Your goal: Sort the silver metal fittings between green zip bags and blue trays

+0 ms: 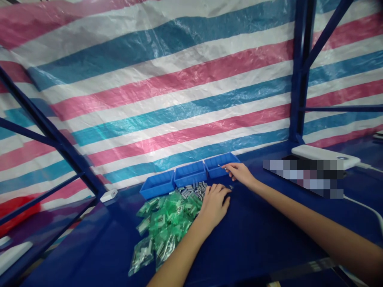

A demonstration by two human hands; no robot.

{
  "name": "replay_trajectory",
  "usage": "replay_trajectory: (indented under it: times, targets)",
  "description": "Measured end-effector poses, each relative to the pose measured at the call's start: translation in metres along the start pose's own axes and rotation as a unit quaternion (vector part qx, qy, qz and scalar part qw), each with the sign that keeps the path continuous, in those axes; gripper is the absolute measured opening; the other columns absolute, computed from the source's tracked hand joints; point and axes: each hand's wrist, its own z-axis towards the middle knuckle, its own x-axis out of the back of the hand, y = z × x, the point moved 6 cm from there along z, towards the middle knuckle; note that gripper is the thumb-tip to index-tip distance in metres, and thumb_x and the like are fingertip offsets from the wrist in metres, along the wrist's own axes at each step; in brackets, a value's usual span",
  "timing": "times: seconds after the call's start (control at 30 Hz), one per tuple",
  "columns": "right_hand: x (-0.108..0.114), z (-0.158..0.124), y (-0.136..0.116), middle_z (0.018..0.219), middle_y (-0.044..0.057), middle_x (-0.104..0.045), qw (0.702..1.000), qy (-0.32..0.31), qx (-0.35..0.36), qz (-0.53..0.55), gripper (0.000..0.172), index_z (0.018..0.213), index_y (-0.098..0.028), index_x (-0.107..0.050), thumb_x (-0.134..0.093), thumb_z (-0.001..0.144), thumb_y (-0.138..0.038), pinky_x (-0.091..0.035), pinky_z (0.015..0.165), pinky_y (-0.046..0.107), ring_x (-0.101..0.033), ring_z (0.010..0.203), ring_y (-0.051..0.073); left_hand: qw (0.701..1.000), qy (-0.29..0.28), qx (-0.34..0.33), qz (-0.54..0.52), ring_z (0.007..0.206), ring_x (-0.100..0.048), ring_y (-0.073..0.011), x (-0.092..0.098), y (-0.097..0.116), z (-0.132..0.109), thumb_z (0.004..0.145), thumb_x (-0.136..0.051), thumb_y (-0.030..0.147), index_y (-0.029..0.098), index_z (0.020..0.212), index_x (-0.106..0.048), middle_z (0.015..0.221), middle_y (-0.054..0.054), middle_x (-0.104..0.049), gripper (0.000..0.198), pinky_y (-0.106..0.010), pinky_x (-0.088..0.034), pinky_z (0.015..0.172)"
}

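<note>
Blue plastic everywhere on this bench, so take the left hand (214,204) as the middle of the clock. Right tub (214,174) is about 12, middle tub (192,182) between 10 and 11, left tub (158,193) nearer 10. Loose metal bits (189,192) lie at 10, right by the fingers, and the heap of green bags (167,220) sits around 8.

Right hand (237,174) is at 1 to 2, thumb and fingers pinched on a small piece (220,166). It shows against the right tub, but I honestly can't tell if it's above the tub or down inside. Left hand is palm down, fingers loosely apart; can't see what's under the palm.

Tips, for what they're worth: a light fingertip pinch seems right, since something that thin probably twists or pings off if you squeeze hard. Leave the end poking out past the fingers, like now, so you can see what you've got. Let go low rather than from a height, or it'll likely bounce. I'd use the left as a soft fence, not a rake, because those bags look slippery and could slide into the bits. Watch the stray bit (230,186) at 1 too, easy to knock with a wrist.
</note>
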Motion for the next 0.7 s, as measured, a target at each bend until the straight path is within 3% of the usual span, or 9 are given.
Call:
replay_trajectory:
  times: [0.17, 0.47, 0.53, 0.6, 0.7]
  targets:
    - [-0.001, -0.002, 0.000, 0.065, 0.004, -0.063, 0.998, -0.002, -0.040, 0.042, 0.017, 0.076, -0.012, -0.070, -0.062, 0.072, -0.026, -0.048, 0.038, 0.016, -0.058, 0.051, 0.009, 1.000, -0.018, -0.007, 0.003, 0.112, -0.042, -0.0223, -0.003, 0.005, -0.001, 0.087, -0.045, 0.025, 0.024, 0.120, -0.050, 0.125, -0.005, -0.051, 0.033, -0.041, -0.030, 0.094]
    - [0.004, -0.001, 0.001, 0.057, 0.005, -0.066, 0.998, 0.012, -0.052, 0.046, 0.016, 0.068, -0.011, -0.068, -0.072, 0.066, -0.026, -0.055, 0.048, 0.020, -0.063, 0.052, 0.013, 1.000, -0.003, 0.001, 0.005, 0.097, -0.049, -0.0201, -0.004, -0.001, 0.002, 0.086, -0.045, 0.017, 0.022, 0.101, -0.062, 0.098, -0.005, -0.062, 0.023, -0.039, -0.031, 0.088]
    - [0.003, -0.001, -0.002, 0.066, 0.007, -0.069, 0.998, -0.001, -0.031, 0.062, 0.017, 0.077, -0.011, -0.070, -0.070, 0.068, -0.025, -0.057, 0.054, 0.022, -0.066, 0.059, 0.015, 1.000, -0.002, 0.001, 0.008, 0.094, -0.049, -0.0198, -0.004, -0.002, 0.002, 0.086, -0.045, 0.015, 0.023, 0.098, -0.064, 0.094, -0.004, -0.062, 0.023, -0.039, -0.030, 0.087]
    - [-0.001, -0.001, -0.008, 0.088, 0.009, -0.070, 0.995, -0.032, 0.001, 0.090, 0.025, 0.094, -0.015, -0.069, -0.068, 0.071, -0.025, -0.058, 0.062, 0.024, -0.068, 0.075, 0.017, 1.000, -0.001, 0.003, 0.011, 0.093, -0.048, -0.0196, -0.004, -0.003, 0.002, 0.086, -0.046, 0.015, 0.024, 0.096, -0.064, 0.093, -0.004, -0.062, 0.023, -0.038, -0.030, 0.086]
    - [-0.007, -0.003, -0.016, 0.110, 0.007, -0.065, 0.992, -0.073, 0.029, 0.098, 0.034, 0.107, -0.021, -0.065, -0.066, 0.073, -0.025, -0.058, 0.064, 0.024, -0.065, 0.089, 0.018, 1.000, 0.004, 0.014, 0.001, 0.091, -0.048, -0.0194, -0.003, -0.004, 0.002, 0.085, -0.048, 0.017, 0.024, 0.094, -0.065, 0.090, -0.004, -0.061, 0.021, -0.038, -0.030, 0.086]
